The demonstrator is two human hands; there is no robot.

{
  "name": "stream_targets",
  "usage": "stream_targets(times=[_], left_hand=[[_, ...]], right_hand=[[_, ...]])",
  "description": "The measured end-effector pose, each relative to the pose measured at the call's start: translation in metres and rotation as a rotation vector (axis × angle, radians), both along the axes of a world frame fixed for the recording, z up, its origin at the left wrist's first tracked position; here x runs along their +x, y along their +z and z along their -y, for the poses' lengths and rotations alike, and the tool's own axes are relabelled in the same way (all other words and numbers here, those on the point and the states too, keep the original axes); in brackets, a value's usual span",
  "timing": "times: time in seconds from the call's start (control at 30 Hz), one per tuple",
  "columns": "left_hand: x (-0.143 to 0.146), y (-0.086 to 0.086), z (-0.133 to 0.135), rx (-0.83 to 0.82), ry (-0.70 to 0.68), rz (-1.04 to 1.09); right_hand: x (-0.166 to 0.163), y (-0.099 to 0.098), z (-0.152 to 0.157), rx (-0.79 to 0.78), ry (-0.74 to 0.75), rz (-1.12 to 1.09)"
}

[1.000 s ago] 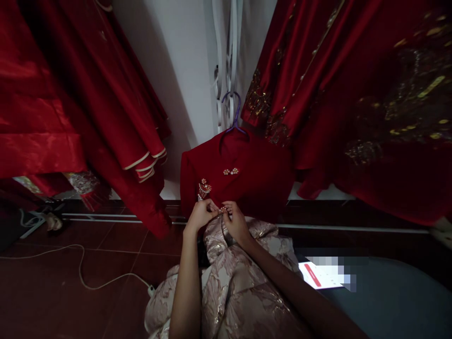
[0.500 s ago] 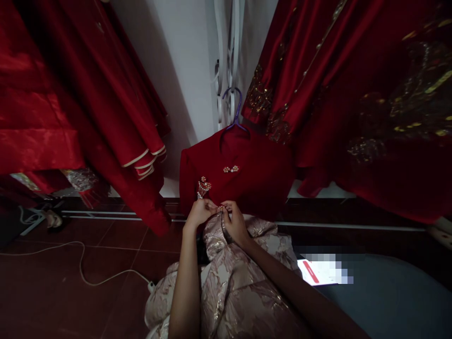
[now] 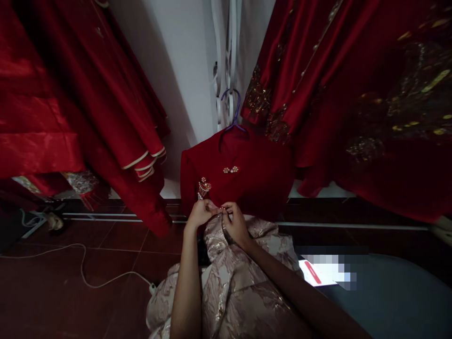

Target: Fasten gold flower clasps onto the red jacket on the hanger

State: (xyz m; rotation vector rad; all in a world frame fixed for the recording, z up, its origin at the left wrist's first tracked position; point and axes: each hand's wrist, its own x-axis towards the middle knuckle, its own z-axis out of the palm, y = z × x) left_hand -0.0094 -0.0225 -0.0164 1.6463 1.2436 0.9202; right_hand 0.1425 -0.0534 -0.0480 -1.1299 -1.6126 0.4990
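Dim light here, pale wall [image 3: 187, 47] rising behind, reddish tiled floor [image 3: 120, 240] below, white rail [image 3: 353, 226] running low, rounded grey surface [image 3: 399, 292] at right.

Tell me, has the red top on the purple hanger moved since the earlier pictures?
No, not visibly: against the white metal rack behind it, the red top hangs in the same place.

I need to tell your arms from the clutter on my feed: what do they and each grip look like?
The left forearm and right forearm are bare, with no sleeve, watch or bracelet showing. The left grip and right grip are ungloved hands; no ring can be made out.
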Motion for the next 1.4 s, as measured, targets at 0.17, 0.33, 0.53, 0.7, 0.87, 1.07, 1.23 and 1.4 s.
stream_targets(times=[0.17, 0.33, 0.53, 0.7, 0.87, 1.07, 1.23, 1.4], left_hand=[[0.005, 0.013, 0.005, -0.073, -0.048, 0.237], [0.019, 0.022, -0.001, -0.077, 0.226, 0.590], [0.039, 0.023, -0.021, -0.198, 0.436, 0.962], [0.037, 0.026, -0.023, -0.321, 0.254, 1.292], [0.035, 0.024, -0.023, -0.258, 0.328, 1.274], [0.040, 0.023, -0.028, -0.149, 0.436, 0.995], [0.029, 0.048, -0.024, -0.104, 0.264, 0.163], [0.036, 0.103, -0.017, 0.477, 0.260, -0.535]], right_hand=[[-0.001, -0.002, 0.001, 0.009, -0.046, -0.048], [0.000, 0.001, 0.006, 0.006, -0.059, -0.070], [0.000, 0.002, 0.006, 0.006, -0.045, -0.061], [0.000, 0.000, 0.005, 0.005, -0.032, -0.058], [0.000, -0.002, 0.004, 0.000, -0.028, -0.061], [0.001, -0.003, 0.004, 0.012, -0.019, -0.056], [0.001, -0.004, 0.005, 0.011, -0.016, -0.040], [0.001, -0.004, 0.004, 0.020, -0.015, -0.031]])
